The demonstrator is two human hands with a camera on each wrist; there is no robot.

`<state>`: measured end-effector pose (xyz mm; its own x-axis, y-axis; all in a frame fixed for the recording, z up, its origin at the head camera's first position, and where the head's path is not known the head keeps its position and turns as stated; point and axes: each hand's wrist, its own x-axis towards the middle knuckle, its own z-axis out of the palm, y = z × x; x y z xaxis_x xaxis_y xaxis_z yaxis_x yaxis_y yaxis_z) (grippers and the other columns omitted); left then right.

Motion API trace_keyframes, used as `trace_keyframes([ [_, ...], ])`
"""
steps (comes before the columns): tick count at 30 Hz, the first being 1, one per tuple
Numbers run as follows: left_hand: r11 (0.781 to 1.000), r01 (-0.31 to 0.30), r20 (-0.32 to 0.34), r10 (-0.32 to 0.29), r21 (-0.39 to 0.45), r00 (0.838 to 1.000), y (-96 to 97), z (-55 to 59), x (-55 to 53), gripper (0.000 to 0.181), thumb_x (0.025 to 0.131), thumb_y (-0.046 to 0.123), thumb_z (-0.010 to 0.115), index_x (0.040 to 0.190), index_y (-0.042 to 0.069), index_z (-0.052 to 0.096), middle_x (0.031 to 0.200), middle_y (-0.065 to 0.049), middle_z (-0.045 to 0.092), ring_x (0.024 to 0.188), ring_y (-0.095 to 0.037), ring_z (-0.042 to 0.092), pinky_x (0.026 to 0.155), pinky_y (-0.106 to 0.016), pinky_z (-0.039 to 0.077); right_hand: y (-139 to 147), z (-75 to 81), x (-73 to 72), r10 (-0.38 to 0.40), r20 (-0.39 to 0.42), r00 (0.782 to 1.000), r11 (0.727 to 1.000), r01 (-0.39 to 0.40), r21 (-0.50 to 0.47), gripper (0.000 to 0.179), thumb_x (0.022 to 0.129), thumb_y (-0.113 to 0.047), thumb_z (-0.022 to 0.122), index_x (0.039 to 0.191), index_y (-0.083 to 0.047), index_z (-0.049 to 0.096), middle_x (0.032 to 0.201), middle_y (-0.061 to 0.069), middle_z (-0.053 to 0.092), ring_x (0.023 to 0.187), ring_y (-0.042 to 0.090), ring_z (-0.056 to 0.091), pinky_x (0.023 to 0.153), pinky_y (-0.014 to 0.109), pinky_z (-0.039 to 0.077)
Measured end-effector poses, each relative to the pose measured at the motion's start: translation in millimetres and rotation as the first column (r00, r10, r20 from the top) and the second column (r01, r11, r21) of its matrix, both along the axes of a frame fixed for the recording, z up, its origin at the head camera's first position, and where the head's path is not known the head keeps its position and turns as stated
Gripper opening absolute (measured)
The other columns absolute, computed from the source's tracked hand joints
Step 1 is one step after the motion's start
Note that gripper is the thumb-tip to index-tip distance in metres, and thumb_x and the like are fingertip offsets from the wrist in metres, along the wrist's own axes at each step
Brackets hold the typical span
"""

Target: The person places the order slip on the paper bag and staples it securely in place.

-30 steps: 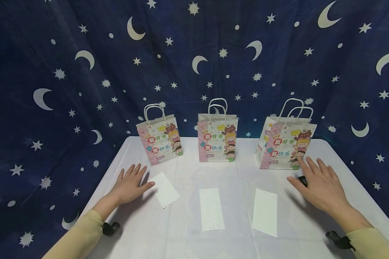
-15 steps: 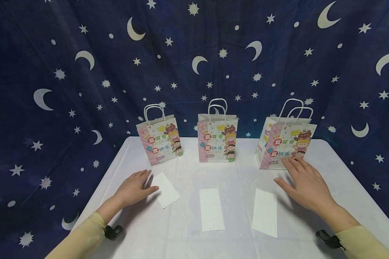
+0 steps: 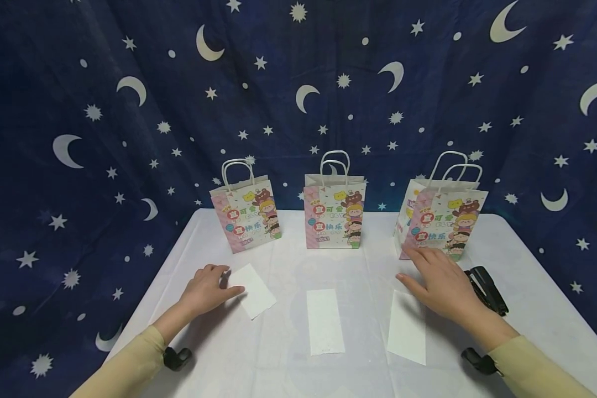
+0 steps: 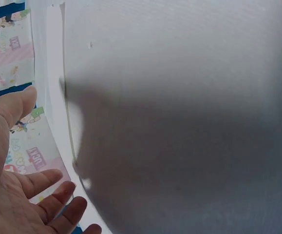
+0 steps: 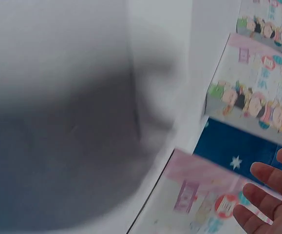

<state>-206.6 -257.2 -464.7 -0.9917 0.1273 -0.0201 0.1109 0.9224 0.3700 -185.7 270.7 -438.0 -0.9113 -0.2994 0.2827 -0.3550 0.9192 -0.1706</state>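
In the head view my left hand (image 3: 205,290) hovers beside the left white paper slip (image 3: 252,292), thumb over its edge, holding nothing. My right hand (image 3: 440,281) is above the table between the right paper slip (image 3: 407,329) and the right gift bag (image 3: 440,221), fingers spread and free of any grip. A black stapler (image 3: 486,290) lies just right of that hand, partly hidden behind it. A third slip (image 3: 325,322) lies in the middle. In the wrist views the left fingers (image 4: 63,200) and right fingers (image 5: 265,195) are loosely extended.
Two more cartoon paper bags with white handles, a left bag (image 3: 246,215) and a middle bag (image 3: 334,213), stand upright along the back of the white-covered table (image 3: 358,376). Behind them hangs a dark blue curtain (image 3: 278,55) with moons and stars.
My right hand has moved left, from beside the right bag toward the right slip, uncovering the stapler. My left hand has shifted slightly right and down, its fingers more bent.
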Motion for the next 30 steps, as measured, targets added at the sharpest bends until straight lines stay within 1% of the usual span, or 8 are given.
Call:
trace_keyframes([
  [4,1.000,-0.022,0.008,0.022,-0.006,1.000,1.7,-1.7,1.1,0.083,0.081,0.062,0.077,0.132,-0.002,0.061,0.129,-0.025,0.058,0.116,-0.045,0.053,0.091,-0.060,0.046,-16.5,-3.2,-5.6,0.066,-0.014,0.998,0.998,-0.066,-0.011,0.069,0.099,-0.052,0.062,0.154,-0.012,0.045,0.139,0.019,0.057,0.129,0.043,0.048,0.106,0.065,0.035],
  [9,0.999,-0.044,0.010,0.044,-0.031,0.999,5.2,-2.9,1.4,0.079,0.079,0.060,0.080,0.124,-0.003,0.062,0.119,-0.022,0.060,0.108,-0.041,0.054,0.087,-0.057,0.047,-39.5,-5.2,-11.2,0.139,-0.016,0.990,0.990,-0.139,-0.022,0.069,0.099,-0.050,0.064,0.154,-0.014,0.045,0.139,0.013,0.058,0.130,0.037,0.050,0.107,0.062,0.036],
  [15,0.997,-0.054,0.011,0.055,-0.054,0.998,8.2,-3.4,-0.2,0.073,0.080,0.053,0.082,0.123,-0.003,0.061,0.122,-0.024,0.059,0.112,-0.043,0.053,0.089,-0.059,0.046,-66.1,-6.3,-15.8,0.221,-0.014,0.975,0.975,-0.221,-0.027,0.066,0.099,-0.049,0.063,0.153,-0.015,0.048,0.142,0.008,0.058,0.130,0.031,0.051,0.103,0.057,0.043],
  [18,0.996,-0.058,0.014,0.059,-0.066,0.998,9.2,-3.0,-1.4,0.070,0.081,0.050,0.082,0.123,-0.002,0.061,0.122,-0.024,0.058,0.112,-0.043,0.052,0.089,-0.059,0.045,-78.0,-6.5,-17.5,0.257,-0.010,0.966,0.966,-0.257,-0.039,0.064,0.100,-0.049,0.062,0.153,-0.016,0.048,0.143,0.006,0.057,0.131,0.029,0.051,0.103,0.056,0.043],
  [24,0.996,-0.068,0.027,0.069,-0.057,0.997,8.8,-2.2,-3.2,0.064,0.080,0.048,0.083,0.118,0.002,0.061,0.118,-0.020,0.058,0.110,-0.041,0.052,0.087,-0.059,0.044,-100.1,-3.9,-21.1,0.291,0.008,0.957,0.956,-0.291,-0.049,0.064,0.100,-0.051,0.061,0.154,-0.020,0.046,0.146,0.003,0.055,0.132,0.027,0.050,0.106,0.054,0.042],
  [27,0.997,-0.067,0.038,0.068,-0.039,0.997,8.9,-2.1,-3.6,0.059,0.080,0.046,0.085,0.114,0.003,0.062,0.115,-0.018,0.057,0.107,-0.039,0.051,0.086,-0.058,0.044,-110.9,-2.9,-23.8,0.307,0.023,0.952,0.951,-0.305,-0.054,0.064,0.100,-0.050,0.060,0.155,-0.020,0.045,0.147,0.003,0.054,0.133,0.026,0.049,0.107,0.053,0.042],
  [30,0.997,-0.068,0.056,0.069,-0.020,0.996,10.0,-2.4,-4.5,0.051,0.080,0.044,0.085,0.107,0.006,0.063,0.116,-0.018,0.056,0.105,-0.037,0.050,0.085,-0.057,0.043,-120.8,-2.3,-26.2,0.324,0.024,0.946,0.945,-0.323,-0.059,0.064,0.101,-0.051,0.059,0.155,-0.020,0.045,0.147,0.002,0.054,0.134,0.026,0.049,0.108,0.053,0.041],
])
